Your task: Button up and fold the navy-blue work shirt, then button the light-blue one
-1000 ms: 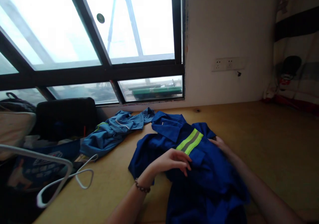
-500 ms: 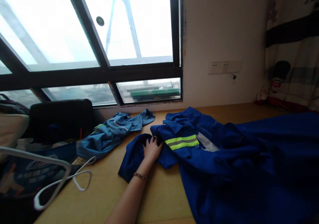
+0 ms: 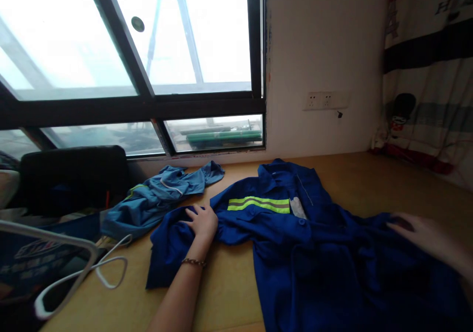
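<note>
A dark blue work jacket (image 3: 236, 228) with a yellow-green and grey reflective strip across it lies spread on a wooden tabletop, its collar toward the wall. My left hand (image 3: 202, 222) rests on the sleeve at the left, fingers spread over the cloth. At the right side of the jacket, my right hand (image 3: 421, 233) is slightly blurred, its thumb and fingers closed around blue fabric. The jacket's lower right part is in shadow and bunched. A pale lining or label shows at the open neck.
A lighter blue garment (image 3: 166, 191) lies crumpled behind the left sleeve. A white tube frame (image 3: 84, 243) and a white cable (image 3: 114, 273) are at the left, near a dark bag (image 3: 74, 174). Behind stand a window, a wall socket (image 3: 325, 100) and a curtain (image 3: 424, 76).
My right hand has come into view at the right. The jacket's right part has dropped and drawn inward. My left hand and the sleeve have shifted left, and the chest lies flatter.
</note>
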`<action>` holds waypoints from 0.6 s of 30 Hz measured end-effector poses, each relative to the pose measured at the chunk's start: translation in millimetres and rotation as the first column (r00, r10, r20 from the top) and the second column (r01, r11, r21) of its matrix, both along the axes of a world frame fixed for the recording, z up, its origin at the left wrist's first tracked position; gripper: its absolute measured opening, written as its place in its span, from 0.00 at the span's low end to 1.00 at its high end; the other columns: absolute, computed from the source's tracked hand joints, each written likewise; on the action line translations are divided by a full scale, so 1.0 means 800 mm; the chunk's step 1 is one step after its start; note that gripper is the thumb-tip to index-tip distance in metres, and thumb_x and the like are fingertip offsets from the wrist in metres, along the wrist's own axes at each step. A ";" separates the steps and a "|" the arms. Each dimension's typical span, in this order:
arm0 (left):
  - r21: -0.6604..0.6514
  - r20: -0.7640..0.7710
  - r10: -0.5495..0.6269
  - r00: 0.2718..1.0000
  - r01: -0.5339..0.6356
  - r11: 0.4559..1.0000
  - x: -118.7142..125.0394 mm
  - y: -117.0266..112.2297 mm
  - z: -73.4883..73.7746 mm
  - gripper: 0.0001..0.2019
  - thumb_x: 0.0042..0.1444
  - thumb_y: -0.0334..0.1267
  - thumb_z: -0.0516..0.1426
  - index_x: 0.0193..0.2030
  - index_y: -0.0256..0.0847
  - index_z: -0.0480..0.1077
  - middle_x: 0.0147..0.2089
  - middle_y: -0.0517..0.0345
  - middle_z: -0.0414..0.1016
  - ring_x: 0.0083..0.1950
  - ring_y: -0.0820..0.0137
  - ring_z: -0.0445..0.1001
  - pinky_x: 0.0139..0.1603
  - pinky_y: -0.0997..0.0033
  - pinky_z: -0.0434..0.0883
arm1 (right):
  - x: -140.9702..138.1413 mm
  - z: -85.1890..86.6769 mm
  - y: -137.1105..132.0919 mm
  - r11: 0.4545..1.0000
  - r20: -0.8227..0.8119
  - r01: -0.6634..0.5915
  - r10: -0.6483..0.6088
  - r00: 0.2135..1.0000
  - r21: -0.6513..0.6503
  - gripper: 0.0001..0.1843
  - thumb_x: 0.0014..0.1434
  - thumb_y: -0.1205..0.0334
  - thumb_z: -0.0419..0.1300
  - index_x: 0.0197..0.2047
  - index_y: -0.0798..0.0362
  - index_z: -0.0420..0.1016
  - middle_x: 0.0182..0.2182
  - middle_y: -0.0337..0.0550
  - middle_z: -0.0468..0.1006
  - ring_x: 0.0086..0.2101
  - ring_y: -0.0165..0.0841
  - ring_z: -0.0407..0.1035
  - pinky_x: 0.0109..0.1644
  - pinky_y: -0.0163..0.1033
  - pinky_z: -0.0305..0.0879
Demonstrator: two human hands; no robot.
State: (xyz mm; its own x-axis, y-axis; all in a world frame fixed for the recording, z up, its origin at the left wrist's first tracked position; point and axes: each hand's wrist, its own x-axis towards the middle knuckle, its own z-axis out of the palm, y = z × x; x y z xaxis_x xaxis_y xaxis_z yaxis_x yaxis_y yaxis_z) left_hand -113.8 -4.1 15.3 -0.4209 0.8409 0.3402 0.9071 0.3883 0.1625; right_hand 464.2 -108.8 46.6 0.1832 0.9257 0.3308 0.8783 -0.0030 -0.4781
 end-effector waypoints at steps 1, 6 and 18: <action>0.051 -0.045 -0.082 0.996 0.084 0.995 0.007 -0.004 0.005 0.20 0.54 0.31 0.43 0.53 0.33 0.61 0.59 0.36 0.52 0.62 0.45 0.43 0.52 0.37 0.47 | -0.024 0.005 0.019 0.995 -0.025 -0.045 0.043 0.999 -0.086 0.19 0.42 0.44 0.59 0.32 0.48 0.75 0.36 0.56 0.75 0.35 0.43 0.69 0.41 0.47 0.61; 0.111 0.009 -0.716 0.698 0.711 0.695 0.057 -0.028 0.029 0.20 0.57 0.36 0.44 0.56 0.39 0.57 0.61 0.51 0.54 0.62 0.65 0.49 0.61 0.61 0.50 | -0.144 -0.008 0.087 0.926 -0.228 -0.227 0.161 0.960 -0.302 0.26 0.46 0.46 0.56 0.43 0.57 0.70 0.39 0.53 0.74 0.38 0.41 0.69 0.40 0.41 0.64; -0.079 0.164 -0.832 0.529 0.848 0.524 0.073 -0.028 0.004 0.22 0.56 0.48 0.45 0.56 0.48 0.58 0.60 0.57 0.57 0.61 0.66 0.52 0.60 0.60 0.49 | -0.108 -0.007 0.144 0.943 0.339 0.251 -0.168 0.926 -0.217 0.15 0.51 0.57 0.54 0.35 0.61 0.72 0.31 0.58 0.74 0.33 0.42 0.70 0.31 0.39 0.61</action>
